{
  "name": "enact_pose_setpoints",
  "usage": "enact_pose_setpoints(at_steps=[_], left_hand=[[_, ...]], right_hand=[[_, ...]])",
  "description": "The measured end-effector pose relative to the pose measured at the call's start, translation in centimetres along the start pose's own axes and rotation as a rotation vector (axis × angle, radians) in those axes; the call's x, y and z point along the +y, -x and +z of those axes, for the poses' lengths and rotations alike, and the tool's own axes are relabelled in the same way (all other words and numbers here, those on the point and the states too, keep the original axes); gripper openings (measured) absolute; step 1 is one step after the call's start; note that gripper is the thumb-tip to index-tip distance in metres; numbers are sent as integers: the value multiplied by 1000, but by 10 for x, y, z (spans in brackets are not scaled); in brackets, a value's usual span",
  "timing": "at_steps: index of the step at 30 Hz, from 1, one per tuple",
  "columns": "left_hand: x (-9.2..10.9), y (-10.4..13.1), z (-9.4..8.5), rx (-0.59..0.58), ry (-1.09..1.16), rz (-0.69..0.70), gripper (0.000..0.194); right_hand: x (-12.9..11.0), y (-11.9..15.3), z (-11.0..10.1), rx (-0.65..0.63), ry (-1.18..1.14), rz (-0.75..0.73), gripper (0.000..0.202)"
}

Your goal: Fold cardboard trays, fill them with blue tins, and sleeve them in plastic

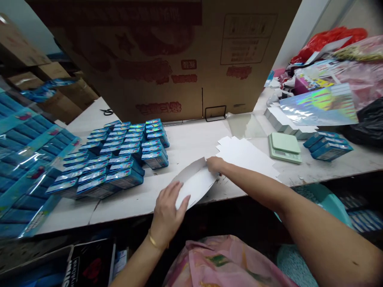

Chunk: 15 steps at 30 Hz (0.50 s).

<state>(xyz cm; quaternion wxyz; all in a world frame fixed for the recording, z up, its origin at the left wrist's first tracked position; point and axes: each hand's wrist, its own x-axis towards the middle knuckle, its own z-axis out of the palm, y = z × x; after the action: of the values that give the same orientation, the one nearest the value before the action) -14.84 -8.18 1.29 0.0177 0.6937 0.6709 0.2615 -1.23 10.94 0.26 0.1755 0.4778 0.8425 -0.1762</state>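
A white card piece (196, 184) with bent-up sides is held between my two hands at the table's front edge. My left hand (169, 207) grips its left end, thumb toward me and fingers on the far side. At its right end, my right hand (214, 164) has its fingers closed around the card's edge; the fingertips are partly hidden. Flat white card sheets with notched edges (243, 155) lie on the table just right of my right hand. Rows of small blue boxes (119, 155) stand upright to the left.
A large brown carton (167, 59) rises behind the white table (185, 137). On the right are a green scale (284, 146), several blue boxes (327, 146), stacked card and a shiny sheet (320, 105). Packed blue boxes (24, 159) stand far left. Turquoise basins (329, 201) sit below.
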Motion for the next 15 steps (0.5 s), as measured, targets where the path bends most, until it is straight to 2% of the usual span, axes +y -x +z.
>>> enact_pose_setpoints(at_steps=[2, 4, 8, 10, 12, 14, 15], left_hand=[[9, 18, 8, -3, -74, 97, 41], [10, 25, 24, -23, -182, 140, 44], [-11, 8, 55, -68, -325, 125, 46], [-24, -5, 62, -127, -345, 135, 43], [-33, -13, 65, -175, -352, 150, 40], [-36, -15, 65, -210, -358, 152, 40], [-36, -15, 65, -229, -360, 153, 40]], right_hand=[[20, 3, 3, -32, -43, 112, 20], [31, 6, 7, -61, -79, 188, 19], [36, 18, 3, -64, -127, 249, 18], [32, 33, -1, 7, -125, 252, 28], [23, 53, 1, 211, -72, 128, 37], [11, 71, 13, 417, 46, -141, 37], [5, 77, 23, 472, 115, -270, 34]])
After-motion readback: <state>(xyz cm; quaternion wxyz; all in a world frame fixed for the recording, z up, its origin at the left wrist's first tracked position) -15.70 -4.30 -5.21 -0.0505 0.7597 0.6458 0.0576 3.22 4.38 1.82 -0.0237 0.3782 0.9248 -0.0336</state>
